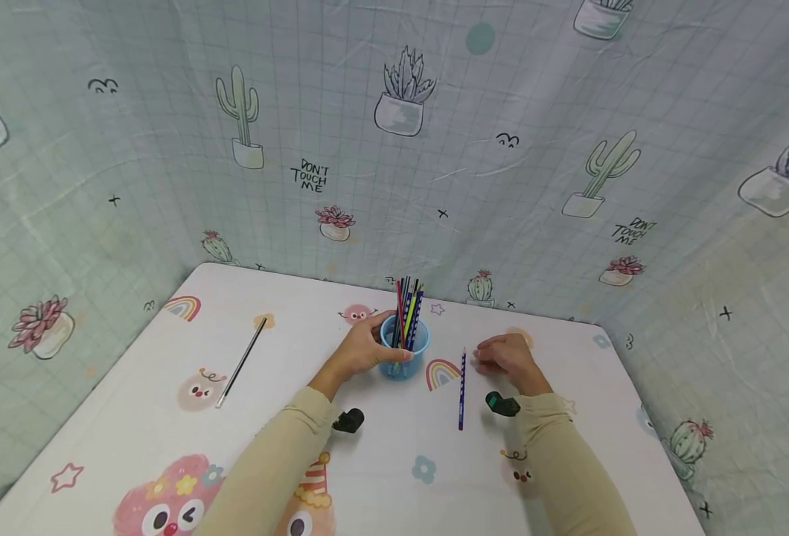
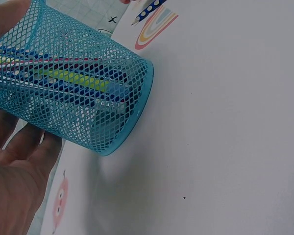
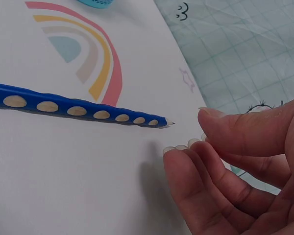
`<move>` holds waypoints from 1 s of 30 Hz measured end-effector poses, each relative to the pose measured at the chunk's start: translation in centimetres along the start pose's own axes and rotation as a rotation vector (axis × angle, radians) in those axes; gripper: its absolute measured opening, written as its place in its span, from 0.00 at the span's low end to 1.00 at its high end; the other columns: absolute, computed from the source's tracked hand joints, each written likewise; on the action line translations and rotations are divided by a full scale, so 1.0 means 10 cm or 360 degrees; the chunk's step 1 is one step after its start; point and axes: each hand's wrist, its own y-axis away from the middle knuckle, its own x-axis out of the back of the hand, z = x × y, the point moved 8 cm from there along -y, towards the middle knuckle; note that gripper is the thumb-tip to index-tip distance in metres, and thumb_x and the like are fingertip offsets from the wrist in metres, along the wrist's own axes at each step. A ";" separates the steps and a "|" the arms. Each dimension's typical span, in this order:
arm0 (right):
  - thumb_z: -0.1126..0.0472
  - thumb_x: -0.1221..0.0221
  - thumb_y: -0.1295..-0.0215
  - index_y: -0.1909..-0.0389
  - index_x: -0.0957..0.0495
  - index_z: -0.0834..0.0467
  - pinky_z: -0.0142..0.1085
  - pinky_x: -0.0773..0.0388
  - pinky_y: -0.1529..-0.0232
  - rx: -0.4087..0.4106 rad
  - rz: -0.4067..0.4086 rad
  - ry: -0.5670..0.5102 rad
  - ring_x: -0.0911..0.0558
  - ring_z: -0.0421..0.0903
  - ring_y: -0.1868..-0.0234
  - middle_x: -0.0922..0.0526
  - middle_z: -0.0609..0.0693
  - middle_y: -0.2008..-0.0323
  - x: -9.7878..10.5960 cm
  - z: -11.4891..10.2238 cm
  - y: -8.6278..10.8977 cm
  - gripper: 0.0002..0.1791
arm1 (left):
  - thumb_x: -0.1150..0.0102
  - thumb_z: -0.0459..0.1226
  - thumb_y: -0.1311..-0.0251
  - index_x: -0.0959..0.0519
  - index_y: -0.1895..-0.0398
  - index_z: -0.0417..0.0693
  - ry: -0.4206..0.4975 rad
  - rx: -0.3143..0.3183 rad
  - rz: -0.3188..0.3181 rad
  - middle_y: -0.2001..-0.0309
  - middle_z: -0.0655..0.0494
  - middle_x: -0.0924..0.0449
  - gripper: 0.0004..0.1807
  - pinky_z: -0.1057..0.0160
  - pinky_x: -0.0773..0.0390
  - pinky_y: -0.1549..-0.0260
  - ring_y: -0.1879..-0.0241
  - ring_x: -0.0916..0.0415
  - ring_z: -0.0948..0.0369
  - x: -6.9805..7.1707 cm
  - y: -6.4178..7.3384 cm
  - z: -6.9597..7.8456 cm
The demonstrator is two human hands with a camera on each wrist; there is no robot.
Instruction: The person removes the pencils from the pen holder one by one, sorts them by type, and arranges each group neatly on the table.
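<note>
My left hand (image 1: pixel 354 353) grips a light blue mesh pencil cup (image 1: pixel 397 372), thumb across the near side and fingers behind it. Several pencils (image 1: pixel 409 316) stand in the cup, among them red, yellow-green, black and dotted blue ones; their lower ends show through the mesh in the left wrist view. To the right of the cup, a blue pencil (image 1: pixel 462 394) with pale oval dots lies on the table, sharpened tip pointing away from me. Just right of that tip hovers my right hand (image 1: pixel 510 361), its fingers (image 3: pixel 179 171) loosely bent, thumb apart, nothing between them.
A dark, thin pencil-like stick (image 1: pixel 242 363) with a silvery end lies on the left of the white patterned tabletop (image 1: pixel 381 476). Dark wrist devices (image 1: pixel 349 420) sit by both cuffs. A cactus-print curtain (image 1: pixel 341 149) rises behind the table's far edge.
</note>
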 end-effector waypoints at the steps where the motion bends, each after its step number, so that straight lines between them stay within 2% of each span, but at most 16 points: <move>1: 0.65 0.34 0.41 0.53 0.18 0.67 0.35 0.15 0.66 0.0007 0.0004 0.0000 0.16 0.43 0.72 0.13 0.54 0.64 0.00 -0.01 0.00 0.16 | 0.21 0.54 0.60 0.35 0.28 0.68 0.0007 -0.0004 -0.0002 0.35 0.58 0.26 0.51 0.48 0.28 0.34 0.36 0.28 0.54 0.00 0.00 0.00; 10: 0.62 0.35 0.38 0.47 0.20 0.65 0.35 0.15 0.59 0.0073 -0.0050 0.0023 0.16 0.44 0.65 0.15 0.57 0.53 -0.07 -0.15 0.06 0.20 | 0.21 0.54 0.59 0.35 0.29 0.68 0.0003 -0.0007 0.0005 0.35 0.59 0.26 0.50 0.48 0.28 0.34 0.36 0.28 0.54 0.01 -0.01 0.01; 20: 0.63 0.36 0.37 0.43 0.23 0.64 0.38 0.15 0.50 0.0181 -0.0119 -0.0042 0.14 0.48 0.55 0.16 0.58 0.51 -0.23 -0.27 0.12 0.22 | 0.21 0.55 0.61 0.34 0.29 0.69 0.0010 -0.0006 -0.0008 0.35 0.59 0.26 0.50 0.48 0.28 0.34 0.36 0.28 0.55 0.01 -0.01 0.01; 26: 0.62 0.35 0.38 0.41 0.23 0.61 0.38 0.16 0.48 0.0211 -0.0157 -0.0026 0.14 0.45 0.57 0.17 0.56 0.51 -0.38 -0.37 0.17 0.23 | 0.21 0.56 0.63 0.35 0.29 0.68 0.0002 0.0005 -0.0004 0.35 0.58 0.26 0.52 0.48 0.28 0.34 0.36 0.28 0.55 0.01 0.00 -0.01; 30: 0.63 0.34 0.39 0.41 0.24 0.61 0.39 0.17 0.47 0.0281 -0.0190 -0.0039 0.14 0.45 0.56 0.18 0.57 0.50 -0.48 -0.45 0.20 0.25 | 0.21 0.54 0.60 0.35 0.29 0.69 0.0004 0.0014 -0.0003 0.35 0.58 0.26 0.50 0.48 0.29 0.34 0.35 0.29 0.54 0.00 -0.01 0.00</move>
